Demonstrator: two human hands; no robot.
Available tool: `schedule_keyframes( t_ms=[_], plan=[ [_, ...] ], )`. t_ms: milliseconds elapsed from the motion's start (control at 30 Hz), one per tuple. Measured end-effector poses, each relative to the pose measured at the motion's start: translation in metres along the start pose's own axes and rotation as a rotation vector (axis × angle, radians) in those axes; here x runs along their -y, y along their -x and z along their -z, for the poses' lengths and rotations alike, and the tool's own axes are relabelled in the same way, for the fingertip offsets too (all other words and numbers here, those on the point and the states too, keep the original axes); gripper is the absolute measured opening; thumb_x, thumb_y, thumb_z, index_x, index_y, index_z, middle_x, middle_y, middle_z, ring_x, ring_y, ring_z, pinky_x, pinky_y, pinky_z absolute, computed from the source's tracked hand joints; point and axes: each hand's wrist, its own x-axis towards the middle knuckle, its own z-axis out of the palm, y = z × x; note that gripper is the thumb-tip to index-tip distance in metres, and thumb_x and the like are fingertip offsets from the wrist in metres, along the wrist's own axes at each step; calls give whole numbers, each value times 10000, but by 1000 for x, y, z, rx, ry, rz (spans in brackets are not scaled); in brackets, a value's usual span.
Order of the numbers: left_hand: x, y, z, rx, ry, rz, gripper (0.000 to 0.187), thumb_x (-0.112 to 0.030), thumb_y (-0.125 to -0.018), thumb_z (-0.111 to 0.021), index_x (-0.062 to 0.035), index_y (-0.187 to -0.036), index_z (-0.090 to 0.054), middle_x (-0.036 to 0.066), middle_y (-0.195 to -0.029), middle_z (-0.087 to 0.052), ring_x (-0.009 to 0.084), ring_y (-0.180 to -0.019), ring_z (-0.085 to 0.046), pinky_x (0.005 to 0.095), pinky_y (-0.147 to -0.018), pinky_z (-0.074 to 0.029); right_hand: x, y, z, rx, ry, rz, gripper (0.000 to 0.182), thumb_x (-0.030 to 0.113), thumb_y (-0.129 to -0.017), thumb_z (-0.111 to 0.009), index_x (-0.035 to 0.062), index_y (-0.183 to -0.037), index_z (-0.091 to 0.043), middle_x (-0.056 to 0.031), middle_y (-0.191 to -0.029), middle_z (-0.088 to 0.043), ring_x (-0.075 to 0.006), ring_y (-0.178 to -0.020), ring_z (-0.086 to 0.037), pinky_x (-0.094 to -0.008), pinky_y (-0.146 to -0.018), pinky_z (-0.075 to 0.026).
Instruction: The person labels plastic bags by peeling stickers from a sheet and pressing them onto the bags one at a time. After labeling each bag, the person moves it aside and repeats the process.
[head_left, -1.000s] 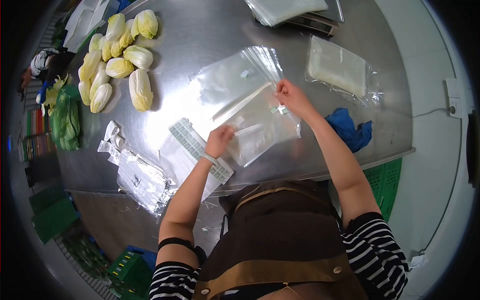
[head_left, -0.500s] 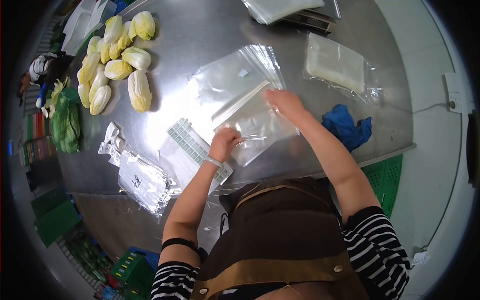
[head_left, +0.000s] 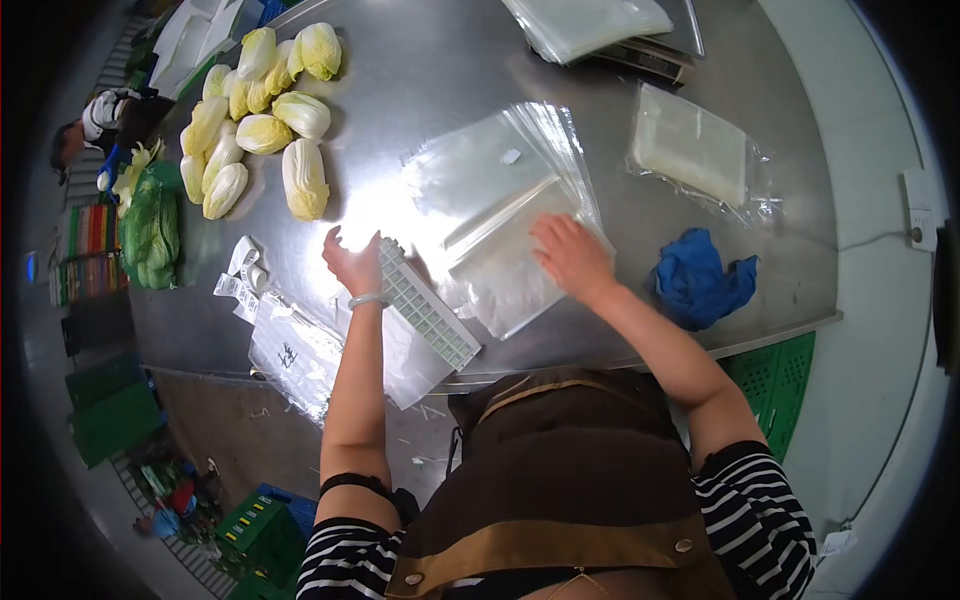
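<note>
My left hand (head_left: 354,264) is at the far end of a sheet of green-and-white labels (head_left: 430,312), its thumb and fingers spread apart. The sheet lies slanted on a white backing near the table's front edge. My right hand (head_left: 574,258) rests over a stack of clear plastic bags (head_left: 500,285), fingers stretched out and slightly bent. More clear bags (head_left: 470,165) fan out behind, with a small white scrap (head_left: 511,157) on top.
Several napa cabbages (head_left: 305,180) sit at the back left of the steel table (head_left: 420,60). Right of the bags are a blue cloth (head_left: 703,278) and a wrapped bag pack (head_left: 690,148). A scale (head_left: 640,60) stands behind. Printed bags (head_left: 290,345) lie front left. Another person (head_left: 105,115) is far left.
My left hand has left the bags and moved left to the label sheet, its fingers opening. My right hand has slid nearer over the bags. The view has shifted slightly.
</note>
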Motion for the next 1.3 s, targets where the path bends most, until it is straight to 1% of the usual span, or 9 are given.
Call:
schedule_keyframes(
  t_ms=[100, 133, 400, 600, 800, 900, 1100, 1200, 1300],
  plan=[
    [62, 6, -14, 698, 548, 446, 566, -37, -757, -738, -3, -1249, -461, 112, -1077, -599, 214, -924, -602, 317, -832, -498, 31, 1, -28, 127, -257, -169, 379, 241, -851, -642, 20, -1125, -500, -152, -1065, -571, -324, -1013, -544, -408, -893, -444],
    [44, 12, -1, 705, 723, 578, 527, 58, -795, -651, 4, -1275, -440, 119, -1102, -600, 204, -949, -609, 315, -836, -511, 41, -1, -37, 187, -377, -235, 402, 262, -856, -644, 18, -1137, -493, -158, -1066, -573, -325, -1014, -546, -410, -894, -444],
    [-15, 23, 78, 768, 1080, 507, 514, 93, -805, -612, -4, -1286, -456, 102, -1144, -556, 178, -1008, -569, 295, -858, -490, 104, -60, -77, 103, -836, -356, 359, 240, -843, -688, -2, -1059, -534, -129, -919, -626, -229, -783, -608, -335, -703, -495],
    [-24, 40, 77, 728, 994, 448, 500, 62, -802, -646, -2, -1265, -469, 88, -1096, -569, 162, -976, -570, 281, -826, -497, 109, -68, -67, 152, -821, -420, 208, 157, -808, -686, 15, -882, -552, -106, -790, -619, -258, -725, -606, -379, -660, -480],
    [-45, 50, 79, 671, 932, 417, 462, 45, -804, -653, -1, -1232, -485, 91, -1054, -580, 159, -939, -580, 277, -800, -496, 101, -62, -58, -123, -573, -442, 298, 204, -848, -675, 44, -1037, -508, -95, -787, -623, -219, -698, -611, -348, -623, -481],
    [-56, 50, 83, 691, 931, 419, 459, 49, -803, -651, -2, -1227, -486, 87, -1051, -582, 155, -937, -579, 279, -796, -496, 99, -72, -58, 71, -685, -446, 275, 262, -895, -598, 54, -1017, -465, -120, -761, -614, -319, -692, -605, -411, -617, -478],
    [-70, 53, 84, 654, 897, 393, 437, 44, -797, -660, -8, -1203, -506, 87, -1026, -599, 150, -901, -589, 275, -775, -497, 106, -71, -64, 30, -476, -310, 176, 221, -941, -517, 48, -925, -484, -114, -735, -635, -353, -667, -623, -450, -567, -473],
    [-64, 61, 71, 562, 793, 276, 439, 40, -773, -675, -4, -1180, -516, 96, -1012, -610, 168, -894, -597, 284, -778, -501, 101, -65, -72, -187, -475, 1, 178, 215, -930, -537, 44, -905, -493, -122, -710, -624, -349, -654, -617, -453, -566, -470],
    [-64, 62, 69, 506, 669, 185, 477, 46, -758, -678, -14, -1199, -505, 110, -1016, -617, 186, -899, -604, 294, -784, -505, 106, -59, -69, -170, -544, -7, 173, 215, -922, -557, 53, -909, -498, -137, -699, -617, -346, -657, -616, -433, -574, -472]
  ],
)
